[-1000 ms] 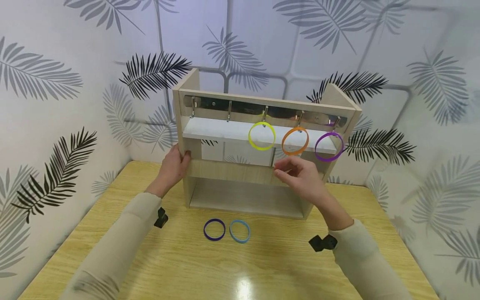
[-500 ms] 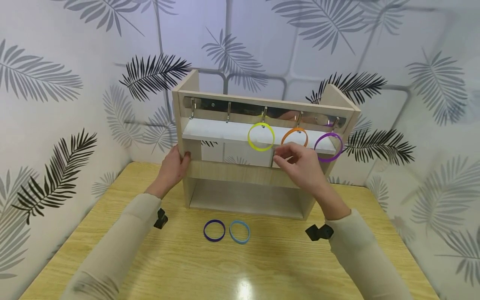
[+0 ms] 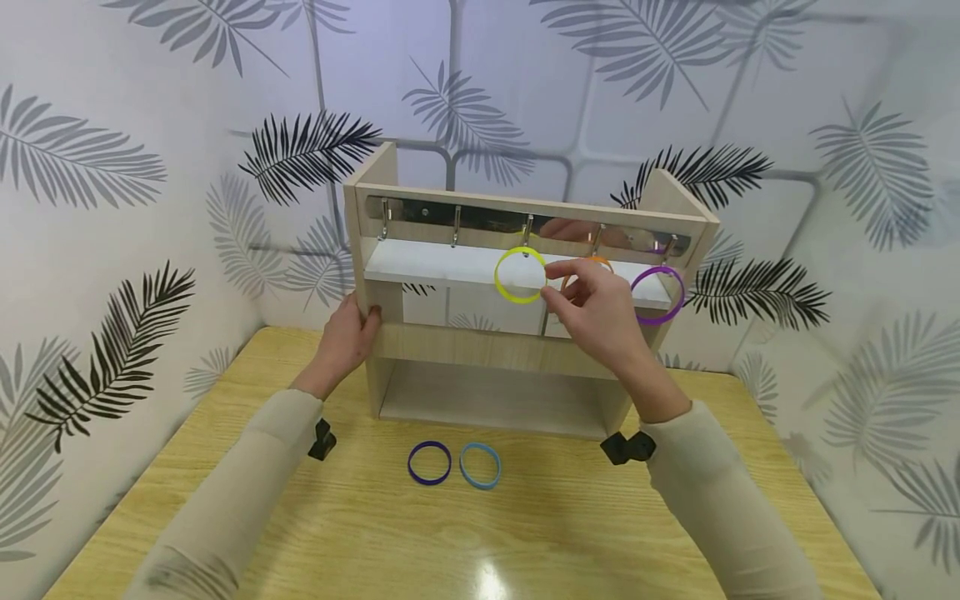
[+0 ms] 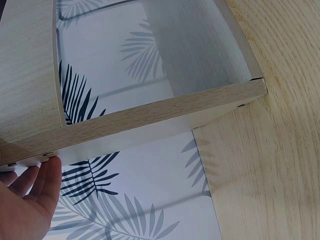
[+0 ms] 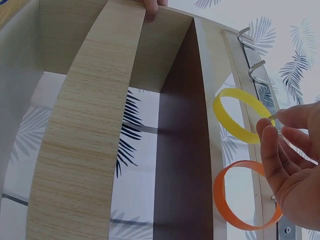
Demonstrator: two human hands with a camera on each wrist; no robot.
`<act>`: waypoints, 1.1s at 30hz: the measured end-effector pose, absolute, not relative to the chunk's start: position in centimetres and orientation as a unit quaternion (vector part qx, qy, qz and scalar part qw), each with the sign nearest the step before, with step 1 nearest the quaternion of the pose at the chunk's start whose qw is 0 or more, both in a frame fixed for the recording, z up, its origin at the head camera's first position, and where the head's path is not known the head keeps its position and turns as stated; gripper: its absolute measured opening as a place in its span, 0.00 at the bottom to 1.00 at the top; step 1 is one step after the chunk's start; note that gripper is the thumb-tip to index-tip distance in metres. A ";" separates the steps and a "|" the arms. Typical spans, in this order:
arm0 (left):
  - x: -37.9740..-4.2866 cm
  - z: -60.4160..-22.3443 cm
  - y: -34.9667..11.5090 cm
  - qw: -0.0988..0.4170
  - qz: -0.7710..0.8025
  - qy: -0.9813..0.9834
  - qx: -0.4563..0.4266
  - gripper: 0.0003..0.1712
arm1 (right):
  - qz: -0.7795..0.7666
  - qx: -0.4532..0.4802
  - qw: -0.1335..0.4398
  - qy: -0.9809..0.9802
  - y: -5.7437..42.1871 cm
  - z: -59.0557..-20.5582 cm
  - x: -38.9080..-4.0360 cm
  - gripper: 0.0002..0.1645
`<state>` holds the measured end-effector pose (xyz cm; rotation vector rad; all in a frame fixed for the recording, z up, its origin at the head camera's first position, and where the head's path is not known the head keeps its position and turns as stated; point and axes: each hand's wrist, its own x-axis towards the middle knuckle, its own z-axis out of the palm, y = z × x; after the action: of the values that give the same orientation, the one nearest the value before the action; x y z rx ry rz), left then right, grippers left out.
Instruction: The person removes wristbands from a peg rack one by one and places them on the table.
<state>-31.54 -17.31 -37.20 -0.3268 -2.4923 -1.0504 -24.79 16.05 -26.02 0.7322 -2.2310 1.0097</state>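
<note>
A yellow silicone wristband (image 3: 498, 287) hangs from the middle hook of a small wooden shelf unit (image 3: 480, 343). At the band's right edge, my right hand (image 3: 600, 312) pinches it between thumb and forefinger, as the right wrist view shows. Partly behind that hand hangs an orange wristband (image 5: 218, 202), with a purple wristband (image 3: 682, 293) on the rightmost hook. My left hand (image 3: 347, 342) grips the unit's left side panel, thumb toward the front; in the left wrist view, its fingers (image 4: 49, 185) touch the panel's outer face.
Dark purple (image 3: 430, 481) and light blue (image 3: 480, 485) wristbands lie on the wooden table (image 3: 420, 542) in front of the unit. Two hooks at the left of the metal hook rail (image 3: 420, 210) hold no bands. Leaf-patterned wall covering (image 3: 480, 92) stands close behind.
My right hand has risen from below the orange band and moved slightly left, reaching the yellow band's right edge. My left hand stays on the side panel.
</note>
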 end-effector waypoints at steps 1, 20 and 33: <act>-31.5 -37.2 -17.3 0.207 -0.377 -0.895 -0.118 0.29 | 0.378 0.275 0.294 -0.834 16.0 -25.9 -24.9 0.15; -31.3 -37.2 -17.3 0.208 -0.384 -0.891 -0.120 0.29 | 0.387 0.249 0.245 -0.853 14.9 -25.5 -25.6 0.19; -31.4 -37.2 -17.4 0.211 -0.386 -0.890 -0.120 0.29 | 0.374 0.235 0.239 -0.865 14.4 -25.5 -26.0 0.19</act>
<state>-31.41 -17.44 -37.20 -0.3348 -2.4729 -1.0721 -25.95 14.39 -25.52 0.6427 -2.3686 1.0228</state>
